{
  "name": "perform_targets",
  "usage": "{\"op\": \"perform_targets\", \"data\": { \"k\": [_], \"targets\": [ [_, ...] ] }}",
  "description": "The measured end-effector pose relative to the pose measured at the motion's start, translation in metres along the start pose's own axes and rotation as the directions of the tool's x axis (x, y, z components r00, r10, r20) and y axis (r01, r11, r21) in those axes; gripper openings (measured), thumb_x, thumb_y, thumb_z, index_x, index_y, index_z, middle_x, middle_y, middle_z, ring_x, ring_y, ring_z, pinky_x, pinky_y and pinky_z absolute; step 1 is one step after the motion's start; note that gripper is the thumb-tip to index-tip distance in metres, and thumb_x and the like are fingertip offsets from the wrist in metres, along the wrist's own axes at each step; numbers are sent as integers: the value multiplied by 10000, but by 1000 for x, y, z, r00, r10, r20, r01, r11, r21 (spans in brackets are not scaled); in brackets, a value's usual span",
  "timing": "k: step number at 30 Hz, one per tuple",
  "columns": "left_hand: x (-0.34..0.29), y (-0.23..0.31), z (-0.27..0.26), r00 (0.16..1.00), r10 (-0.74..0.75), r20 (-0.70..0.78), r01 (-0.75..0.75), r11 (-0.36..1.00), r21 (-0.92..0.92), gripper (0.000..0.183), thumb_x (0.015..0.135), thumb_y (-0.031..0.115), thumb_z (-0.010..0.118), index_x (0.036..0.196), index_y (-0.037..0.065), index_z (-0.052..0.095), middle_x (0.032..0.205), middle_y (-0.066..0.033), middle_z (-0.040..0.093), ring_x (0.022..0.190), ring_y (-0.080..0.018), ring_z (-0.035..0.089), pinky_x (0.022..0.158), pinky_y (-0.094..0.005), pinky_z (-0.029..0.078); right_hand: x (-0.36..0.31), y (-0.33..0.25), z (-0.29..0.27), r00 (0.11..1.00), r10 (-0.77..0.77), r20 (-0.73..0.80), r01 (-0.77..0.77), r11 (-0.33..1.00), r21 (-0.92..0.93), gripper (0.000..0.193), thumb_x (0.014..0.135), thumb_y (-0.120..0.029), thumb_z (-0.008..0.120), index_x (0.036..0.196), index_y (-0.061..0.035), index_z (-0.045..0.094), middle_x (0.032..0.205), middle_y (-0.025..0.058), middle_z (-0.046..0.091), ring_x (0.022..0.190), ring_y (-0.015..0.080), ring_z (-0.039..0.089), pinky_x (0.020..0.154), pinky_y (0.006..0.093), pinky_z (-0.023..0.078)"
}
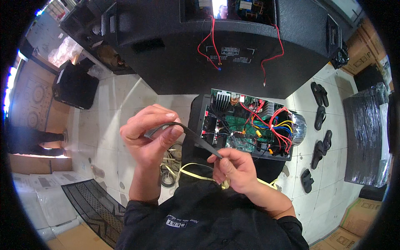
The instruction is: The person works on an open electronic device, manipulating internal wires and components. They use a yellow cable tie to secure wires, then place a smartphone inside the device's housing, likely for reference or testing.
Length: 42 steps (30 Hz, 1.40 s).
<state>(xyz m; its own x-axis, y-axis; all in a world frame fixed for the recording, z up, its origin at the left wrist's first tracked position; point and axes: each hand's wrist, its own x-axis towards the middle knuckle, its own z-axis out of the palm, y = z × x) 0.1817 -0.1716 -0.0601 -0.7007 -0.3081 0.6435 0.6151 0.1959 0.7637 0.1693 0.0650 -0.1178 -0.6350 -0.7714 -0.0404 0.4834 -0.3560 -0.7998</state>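
My left hand (pixel 152 131) is raised and closed, pinching one end of a flat black strip (pixel 200 142) between thumb and fingers. The strip slants down to my right hand (pixel 236 170), which grips its other part. A thin pale yellow ribbon (pixel 196 178) trails from under my right fingers to both sides; where it joins the strip, if at all, is hidden. Beyond my right hand an amplifier module (pixel 246 125) rests on my lap, its green circuit boards, heat sinks and coloured wires exposed. A round wrapped transformer (pixel 298 129) sits at its right end.
A large black speaker cabinet (pixel 187 62) stands ahead, with red wires (pixel 281 46) hanging from its opening. Black sandals (pixel 317 154) lie on the tiled floor at right, near a plastic-wrapped box (pixel 366 137). A coil of tape (pixel 168 179) lies left of my legs; cartons (pixel 360 52) stand around.
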Motion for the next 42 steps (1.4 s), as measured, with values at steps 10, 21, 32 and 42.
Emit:
{"op": "perform_targets", "data": {
  "k": [10, 21, 32, 42],
  "targets": [
    [-16, -10, -11, 989, 142, 50, -137, 987, -90, 260, 775, -50, 848, 1006, -7, 736, 890, -153, 729, 792, -259, 730, 695, -360, 621, 6, -55, -21, 969, 183, -168, -226, 930, -290, 163, 950, -120, 755, 1005, 28, 716, 788, 52, 716, 641, 97, 666, 584, 251, 540],
    [-41, -18, -29, 988, -102, -113, 92, 991, -97, 137, 870, -35, 756, 980, -49, 675, 903, -186, 687, 815, -255, 712, 677, -401, 647, 40, -131, -20, 969, -188, -160, -23, 576, -817, 233, 892, -183, 836, 898, 10, 705, 725, -26, 626, 643, 22, 510, 572, 195, 368],
    [-42, 12, -48, 988, 131, -83, -121, 986, 118, 245, 781, -100, 806, 994, -36, 703, 882, -181, 720, 802, -257, 730, 716, -371, 633, 79, -142, -32, 990, -137, -33, 38, 482, -876, 145, 902, -106, 776, 982, 11, 747, 772, 38, 720, 729, 54, 620, 643, 240, 477],
    [-48, -36, -43, 764, -613, -203, 626, 779, 4, 185, 832, -17, 820, 998, -47, 744, 941, -129, 760, 820, -170, 732, 775, -281, 591, 125, -182, -21, 947, -177, 270, 305, 220, -927, 160, 887, -112, 786, 930, 37, 745, 817, 33, 730, 780, 76, 646, 732, 233, 512]
  ]
}}
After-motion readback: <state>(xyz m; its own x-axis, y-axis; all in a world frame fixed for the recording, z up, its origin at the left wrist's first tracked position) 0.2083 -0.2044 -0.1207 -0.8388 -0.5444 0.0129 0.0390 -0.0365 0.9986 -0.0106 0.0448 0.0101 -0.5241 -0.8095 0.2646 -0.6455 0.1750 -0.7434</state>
